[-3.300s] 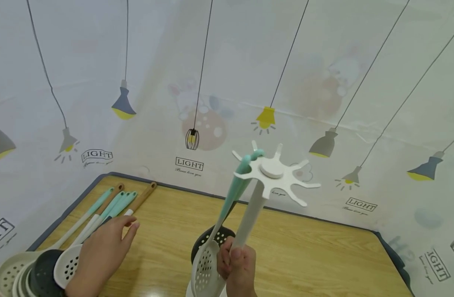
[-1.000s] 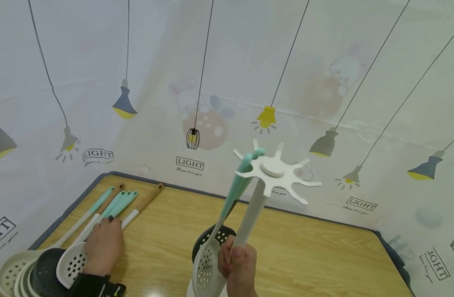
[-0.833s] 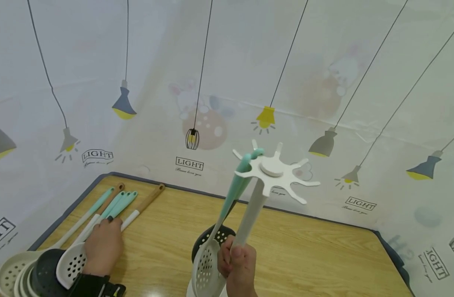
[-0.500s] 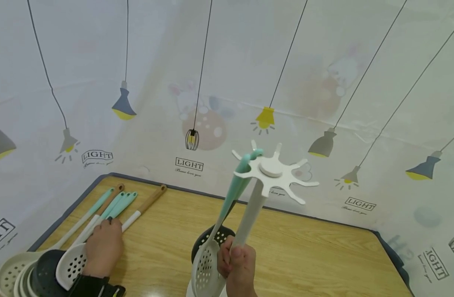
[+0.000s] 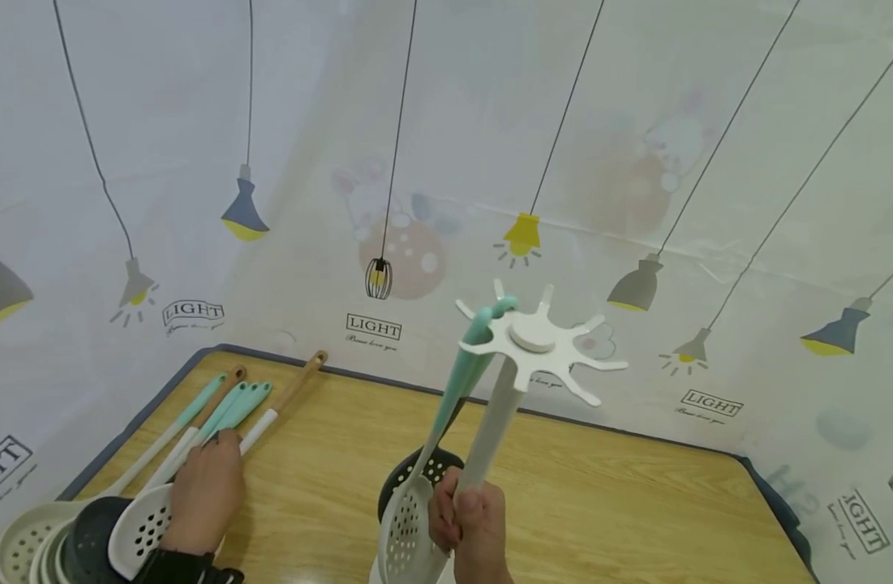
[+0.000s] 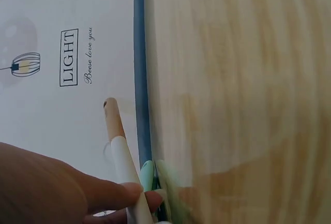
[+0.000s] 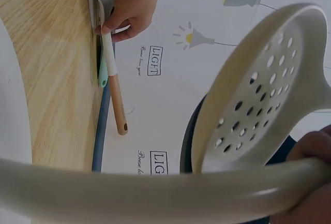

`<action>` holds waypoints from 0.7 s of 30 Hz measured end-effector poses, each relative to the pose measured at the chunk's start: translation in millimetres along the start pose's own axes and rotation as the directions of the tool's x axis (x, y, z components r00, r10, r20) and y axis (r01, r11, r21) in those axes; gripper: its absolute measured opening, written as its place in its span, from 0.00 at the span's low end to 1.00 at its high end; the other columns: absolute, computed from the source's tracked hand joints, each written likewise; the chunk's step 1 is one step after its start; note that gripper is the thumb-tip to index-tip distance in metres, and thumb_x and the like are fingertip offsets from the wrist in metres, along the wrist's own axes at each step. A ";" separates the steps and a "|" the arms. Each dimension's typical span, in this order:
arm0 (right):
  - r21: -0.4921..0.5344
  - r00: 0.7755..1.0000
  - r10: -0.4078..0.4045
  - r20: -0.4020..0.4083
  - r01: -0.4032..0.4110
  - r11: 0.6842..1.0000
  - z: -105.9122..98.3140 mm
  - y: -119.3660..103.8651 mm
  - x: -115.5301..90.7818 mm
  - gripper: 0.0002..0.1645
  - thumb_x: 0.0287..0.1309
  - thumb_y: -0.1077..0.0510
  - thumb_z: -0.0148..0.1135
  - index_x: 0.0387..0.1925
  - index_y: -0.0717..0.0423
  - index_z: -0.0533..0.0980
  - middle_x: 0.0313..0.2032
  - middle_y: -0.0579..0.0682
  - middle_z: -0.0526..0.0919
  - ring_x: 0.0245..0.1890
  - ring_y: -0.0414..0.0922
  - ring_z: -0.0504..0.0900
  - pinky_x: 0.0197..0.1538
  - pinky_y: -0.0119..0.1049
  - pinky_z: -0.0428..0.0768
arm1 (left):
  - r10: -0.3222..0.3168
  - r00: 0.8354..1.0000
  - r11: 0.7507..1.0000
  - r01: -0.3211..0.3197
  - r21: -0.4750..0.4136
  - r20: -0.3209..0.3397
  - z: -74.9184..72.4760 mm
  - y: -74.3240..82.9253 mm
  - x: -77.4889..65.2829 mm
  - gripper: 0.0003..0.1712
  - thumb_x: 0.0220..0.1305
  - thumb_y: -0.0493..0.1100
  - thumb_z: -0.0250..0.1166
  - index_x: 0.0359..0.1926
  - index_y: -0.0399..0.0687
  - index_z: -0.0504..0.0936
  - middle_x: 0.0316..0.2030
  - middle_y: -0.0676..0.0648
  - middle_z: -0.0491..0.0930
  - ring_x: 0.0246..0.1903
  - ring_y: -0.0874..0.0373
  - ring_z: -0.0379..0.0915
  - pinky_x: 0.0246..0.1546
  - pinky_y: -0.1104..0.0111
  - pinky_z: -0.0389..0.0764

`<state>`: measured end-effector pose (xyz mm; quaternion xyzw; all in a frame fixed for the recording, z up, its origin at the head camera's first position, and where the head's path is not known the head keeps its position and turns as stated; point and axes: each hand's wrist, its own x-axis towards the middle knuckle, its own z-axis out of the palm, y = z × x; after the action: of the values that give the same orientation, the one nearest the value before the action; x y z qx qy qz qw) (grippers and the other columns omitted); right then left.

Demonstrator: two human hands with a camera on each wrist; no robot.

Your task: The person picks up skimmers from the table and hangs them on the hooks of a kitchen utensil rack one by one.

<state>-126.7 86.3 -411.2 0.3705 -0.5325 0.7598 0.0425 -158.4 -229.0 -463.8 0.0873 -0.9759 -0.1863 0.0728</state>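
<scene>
My left hand (image 5: pixel 207 487) pinches the white shaft of a slotted spoon with a wooden handle end (image 5: pixel 300 388). Its perforated white bowl (image 5: pixel 143 527) shows beside the wrist. In the left wrist view, thumb and fingers close round the white shaft (image 6: pixel 123 159), and the wooden tip (image 6: pixel 115 120) points away. In the head view my right hand (image 5: pixel 475 523) grips the pale post (image 5: pixel 490 430) of a utensil stand, topped by a white multi-armed rack (image 5: pixel 537 341). From that rack hang a cream slotted spoon (image 5: pixel 405 527) and a dark slotted spoon (image 5: pixel 437 466), with teal handles.
Several utensils lie side by side at the table's left, with teal handles (image 5: pixel 230 414) and one wooden handle (image 5: pixel 227 385). Their bowls, including a dark one (image 5: pixel 96 535) and a cream perforated one (image 5: pixel 33 539), bunch at the near left. A printed cloth wall (image 5: pixel 431 162) rises behind the wooden table (image 5: pixel 599 487).
My left hand has come down onto the white slotted spoon and pinched it. Its wooden handle end swung right, then rose slightly in the last half second. My right hand stays on the post.
</scene>
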 end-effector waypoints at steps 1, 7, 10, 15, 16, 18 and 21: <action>0.003 1.000 0.005 0.018 -0.005 1.000 -1.5 0.1 0.3 0.36 0.80 0.41 0.37 0.22 0.64 0.55 0.12 0.58 0.52 0.09 0.51 0.50 0.07 0.39 0.53 | -0.007 1.000 1.000 0.007 0.001 0.009 -0.4 0.5 0.1 0.11 0.69 0.24 0.51 0.51 0.23 0.74 0.38 0.28 0.81 0.35 0.35 0.78 0.33 0.46 0.80; 0.031 0.987 -0.006 0.158 0.002 1.000 -13.1 1.1 5.6 0.39 0.80 0.37 0.34 0.21 0.65 0.57 0.12 0.59 0.55 0.09 0.50 0.54 0.07 0.37 0.58 | -0.006 1.000 1.000 0.006 -0.004 0.018 -4.5 5.1 1.0 0.12 0.70 0.27 0.55 0.51 0.25 0.78 0.35 0.32 0.80 0.34 0.38 0.79 0.35 0.48 0.81; 0.048 0.975 -0.032 0.220 0.022 0.999 -17.7 1.3 9.6 0.43 0.80 0.36 0.31 0.22 0.69 0.59 0.11 0.60 0.58 0.08 0.49 0.56 0.07 0.35 0.62 | 0.006 1.000 1.000 -0.006 -0.018 0.016 -7.8 6.1 0.6 0.11 0.70 0.31 0.58 0.48 0.25 0.79 0.32 0.35 0.78 0.32 0.42 0.77 0.33 0.50 0.79; 0.126 0.955 -0.067 0.288 0.031 0.992 -19.8 0.7 16.3 0.46 0.80 0.35 0.29 0.22 0.73 0.60 0.11 0.63 0.59 0.07 0.50 0.57 0.05 0.36 0.62 | 0.015 1.000 0.999 -0.015 -0.052 0.002 -12.6 8.9 -2.4 0.14 0.72 0.34 0.60 0.51 0.25 0.78 0.34 0.34 0.78 0.34 0.42 0.78 0.32 0.52 0.79; 0.144 0.950 -0.077 0.302 0.034 0.989 -19.5 0.6 17.8 0.46 0.80 0.35 0.28 0.22 0.74 0.60 0.11 0.63 0.59 0.06 0.50 0.57 0.05 0.36 0.62 | 0.014 1.000 0.998 -0.014 -0.063 0.003 -13.7 10.0 -2.7 0.14 0.72 0.35 0.60 0.52 0.26 0.78 0.35 0.34 0.79 0.34 0.43 0.78 0.31 0.53 0.79; 0.168 0.940 -0.106 0.325 0.053 0.984 -18.6 0.4 20.8 0.46 0.80 0.35 0.27 0.22 0.74 0.59 0.11 0.63 0.59 0.06 0.50 0.57 0.05 0.36 0.61 | 0.012 1.000 0.996 -0.011 -0.090 0.013 -16.6 12.9 -2.9 0.16 0.72 0.35 0.60 0.53 0.25 0.78 0.35 0.35 0.79 0.33 0.46 0.77 0.30 0.56 0.77; 0.191 0.930 -0.127 0.346 0.062 0.980 -16.8 -0.9 24.6 0.46 0.80 0.35 0.26 0.22 0.72 0.58 0.11 0.62 0.59 0.07 0.49 0.58 0.06 0.35 0.60 | 0.008 0.999 0.989 -0.002 -0.145 0.044 -21.8 17.5 -2.4 0.18 0.73 0.36 0.59 0.56 0.25 0.76 0.36 0.36 0.79 0.33 0.51 0.74 0.29 0.61 0.74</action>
<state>-152.7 92.7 -398.2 0.5296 -0.4435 0.7213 -0.0510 -154.7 -220.1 -437.4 0.0751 -0.9613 -0.2587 0.0574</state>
